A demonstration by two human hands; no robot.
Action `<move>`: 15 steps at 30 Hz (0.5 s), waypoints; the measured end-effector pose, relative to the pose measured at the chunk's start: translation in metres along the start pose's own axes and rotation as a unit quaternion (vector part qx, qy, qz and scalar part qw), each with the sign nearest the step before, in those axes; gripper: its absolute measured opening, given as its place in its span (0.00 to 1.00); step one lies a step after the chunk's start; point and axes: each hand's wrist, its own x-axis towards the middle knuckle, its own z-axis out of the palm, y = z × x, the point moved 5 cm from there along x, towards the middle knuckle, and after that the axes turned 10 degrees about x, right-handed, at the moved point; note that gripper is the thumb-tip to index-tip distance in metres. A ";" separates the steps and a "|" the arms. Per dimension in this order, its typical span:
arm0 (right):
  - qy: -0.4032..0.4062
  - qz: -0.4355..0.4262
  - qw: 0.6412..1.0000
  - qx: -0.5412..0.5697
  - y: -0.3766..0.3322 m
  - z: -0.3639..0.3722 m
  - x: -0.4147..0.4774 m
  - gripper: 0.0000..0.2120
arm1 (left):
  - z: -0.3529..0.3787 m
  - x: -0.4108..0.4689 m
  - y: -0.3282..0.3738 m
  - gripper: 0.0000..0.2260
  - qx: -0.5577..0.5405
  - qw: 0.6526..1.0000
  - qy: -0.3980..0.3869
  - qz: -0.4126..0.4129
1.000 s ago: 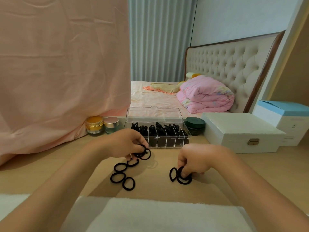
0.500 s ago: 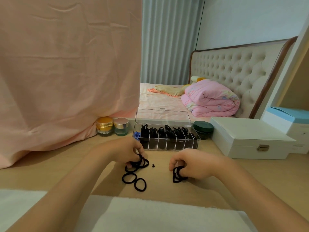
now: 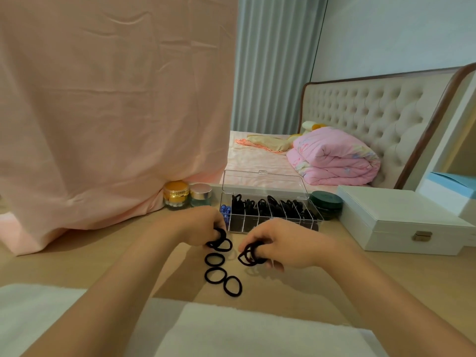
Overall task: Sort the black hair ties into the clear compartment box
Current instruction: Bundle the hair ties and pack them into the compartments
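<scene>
The left hand (image 3: 203, 225) is pinching a few thin, matte black loops (image 3: 218, 244) in curled fingers; the right hand (image 3: 282, 243) is gripping another bunch (image 3: 251, 254), both just before the clear compartment box (image 3: 268, 217) standing open, lid up, at the worktop's (image 3: 103, 256) far edge. Three loose hair ties (image 3: 224, 279) are lying nearer the front edge.

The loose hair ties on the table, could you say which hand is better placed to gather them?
Probably the left hand: its fingers sit beside the loose hair ties, while the right hand, farther off, grips a bundle.
</scene>
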 end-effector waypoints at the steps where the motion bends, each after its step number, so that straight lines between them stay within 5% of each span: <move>1: -0.018 0.001 1.000 0.011 -0.004 0.005 0.003 0.12 | -0.001 -0.002 -0.003 0.05 -0.015 1.000 -0.008 0.003; 5: -0.074 0.024 0.996 -0.040 -0.007 0.031 0.016 0.08 | 0.015 -0.001 -0.005 0.09 -0.020 0.997 -0.069 -0.007; 10: -0.065 0.035 0.976 -0.203 -0.008 0.041 0.023 0.07 | 0.022 0.004 0.004 0.13 0.057 0.997 -0.051 -0.024; 15: -0.051 0.023 0.980 -0.189 -0.006 0.032 0.018 0.06 | 0.016 -0.003 0.002 0.13 0.075 0.995 -0.062 -0.023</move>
